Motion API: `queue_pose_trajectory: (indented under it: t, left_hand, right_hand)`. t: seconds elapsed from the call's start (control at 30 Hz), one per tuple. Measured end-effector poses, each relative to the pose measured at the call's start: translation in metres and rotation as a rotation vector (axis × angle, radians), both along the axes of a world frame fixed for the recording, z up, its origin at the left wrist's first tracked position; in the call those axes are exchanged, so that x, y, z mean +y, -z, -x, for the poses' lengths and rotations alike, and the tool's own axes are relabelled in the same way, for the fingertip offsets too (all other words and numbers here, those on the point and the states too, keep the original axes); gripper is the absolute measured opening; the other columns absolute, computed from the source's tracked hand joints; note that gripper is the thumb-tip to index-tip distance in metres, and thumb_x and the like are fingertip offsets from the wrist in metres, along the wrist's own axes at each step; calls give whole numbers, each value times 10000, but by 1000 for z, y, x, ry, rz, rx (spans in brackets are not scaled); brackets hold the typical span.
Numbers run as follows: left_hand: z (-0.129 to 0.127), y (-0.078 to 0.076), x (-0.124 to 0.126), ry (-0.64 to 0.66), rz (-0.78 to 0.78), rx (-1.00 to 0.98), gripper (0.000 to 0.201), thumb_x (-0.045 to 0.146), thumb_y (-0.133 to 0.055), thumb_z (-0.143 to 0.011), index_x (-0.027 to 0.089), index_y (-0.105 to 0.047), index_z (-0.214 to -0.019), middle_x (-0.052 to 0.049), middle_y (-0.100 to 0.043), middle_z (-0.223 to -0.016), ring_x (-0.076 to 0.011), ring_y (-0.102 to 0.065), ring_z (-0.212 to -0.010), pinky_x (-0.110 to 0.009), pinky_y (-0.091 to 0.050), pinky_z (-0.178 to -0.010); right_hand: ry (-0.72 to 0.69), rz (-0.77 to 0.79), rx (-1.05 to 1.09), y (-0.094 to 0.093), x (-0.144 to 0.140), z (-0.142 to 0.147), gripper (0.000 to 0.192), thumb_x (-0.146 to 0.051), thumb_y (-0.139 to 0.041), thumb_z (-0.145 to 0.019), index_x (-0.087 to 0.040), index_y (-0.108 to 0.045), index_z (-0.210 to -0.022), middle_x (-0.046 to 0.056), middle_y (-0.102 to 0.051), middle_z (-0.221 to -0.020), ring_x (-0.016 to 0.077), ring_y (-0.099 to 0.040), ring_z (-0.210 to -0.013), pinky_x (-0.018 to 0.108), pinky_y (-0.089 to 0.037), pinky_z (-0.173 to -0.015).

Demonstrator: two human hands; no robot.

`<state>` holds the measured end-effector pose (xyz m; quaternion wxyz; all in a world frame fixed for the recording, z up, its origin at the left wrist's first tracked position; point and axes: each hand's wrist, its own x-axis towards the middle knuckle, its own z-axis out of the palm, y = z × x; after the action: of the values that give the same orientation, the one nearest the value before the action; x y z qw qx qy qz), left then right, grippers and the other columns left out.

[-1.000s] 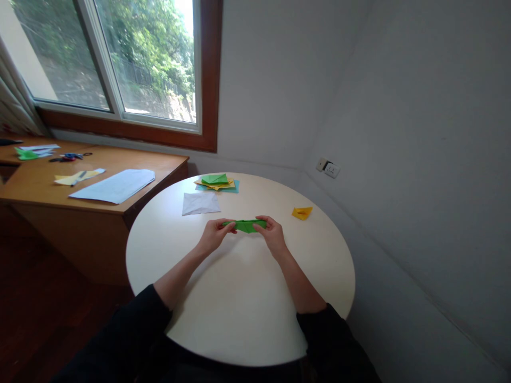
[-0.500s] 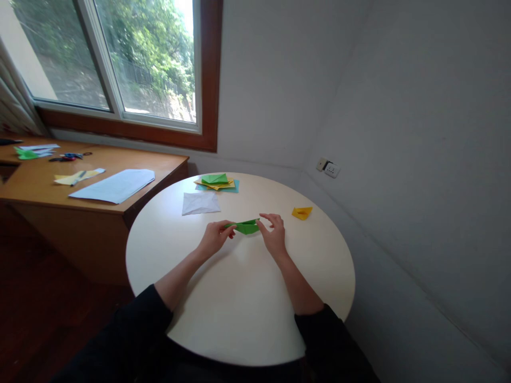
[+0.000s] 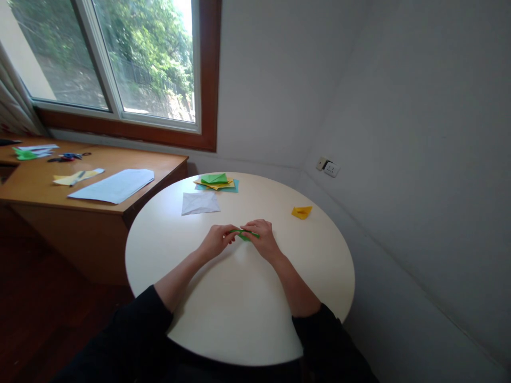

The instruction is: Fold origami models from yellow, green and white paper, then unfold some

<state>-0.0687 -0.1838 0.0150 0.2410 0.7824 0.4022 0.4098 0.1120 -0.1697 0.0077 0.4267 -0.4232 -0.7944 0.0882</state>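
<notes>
Together, left hand (image 3: 214,239) and right hand (image 3: 262,237) hold green paper (image 3: 244,238).

Round table (image 3: 231,314), white paper (image 3: 200,203), paper stack (image 3: 216,181), yellow paper (image 3: 302,213)

green folded piece (image 3: 245,238): matt paper
round table (image 3: 235,308): smooth, kinda glossy
desk (image 3: 112,159): wood-look, slight sheen
sleeves (image 3: 139,319): matt cloth
</notes>
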Motion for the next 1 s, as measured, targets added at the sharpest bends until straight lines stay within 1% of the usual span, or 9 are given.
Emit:
queue_pose_trajectory:
  t: [0.27, 0.43, 0.6, 0.7, 0.77, 0.83, 0.93, 1.0]
  left_hand:
    - [0, 1, 0, 10, 5, 15, 233, 276, -476, -810, 159, -677, -800, -13, -620, -576, -104, -550, -512, -209, -432, -560]
    - [0, -1, -1, 18, 9, 3, 236, 282, -478, -808, 161, -678, -781, -7, -609, -561, -97, -536, -497, -203, -430, -545]
    - [-3, -2, -2, -4, 24, -39, 232, 312, -497, -802, 163, -673, -782, -4, -604, -557, -100, -539, -498, -206, -434, -539]
    - [-2, -1, -1, -24, 13, -66, 233, 334, -507, -803, 173, -676, -808, -11, -627, -610, -106, -542, -521, -214, -436, -550]
    - [-1, 1, 1, -48, -31, -65, 229, 335, -514, -805, 181, -681, -834, -24, -645, -677, -112, -546, -568, -224, -439, -586]
    - [1, 3, 3, -84, -101, -51, 217, 329, -534, -800, 189, -689, -858, -30, -630, -709, -117, -535, -603, -234, -433, -611]
    - [3, 4, 6, -129, -210, -45, 197, 324, -571, -782, 204, -701, -869, -21, -555, -686, -119, -503, -615, -244, -420, -612]
    - [3, 5, 7, -134, -268, -58, 182, 319, -583, -776, 211, -705, -857, -18, -518, -690, -124, -495, -639, -251, -418, -622]
  right_hand:
    - [-21, -9, -20, -2, -2, 2, 165, -383, -579, -797, -277, -704, -774, 11, -699, -803, 184, -576, -834, 364, -288, -849]
    - [-22, -21, -23, -4, -3, 3, 214, -391, -549, -816, -257, -695, -737, 14, -696, -770, 172, -580, -798, 350, -287, -840]
    - [-16, -72, -55, -7, -5, 5, 249, -389, -520, -836, -238, -678, -717, 16, -686, -754, 164, -573, -788, 339, -285, -835]
    - [-9, -102, -83, -8, -6, 4, 254, -375, -504, -849, -237, -666, -713, 10, -681, -747, 161, -567, -789, 333, -280, -827]
    - [-2, -121, -99, -8, -6, 4, 240, -358, -505, -852, -234, -660, -716, 6, -680, -753, 161, -563, -798, 330, -276, -825]
    - [9, -140, -113, -8, -6, 3, 220, -338, -509, -853, -232, -655, -726, 4, -682, -768, 162, -559, -813, 331, -272, -830]
    - [29, -161, -138, -8, -6, 2, 200, -313, -504, -859, -234, -652, -750, 7, -682, -786, 164, -553, -827, 336, -266, -843]
    - [40, -179, -156, -8, -6, 2, 199, -302, -494, -864, -233, -650, -762, 12, -680, -796, 166, -547, -834, 338, -267, -846]
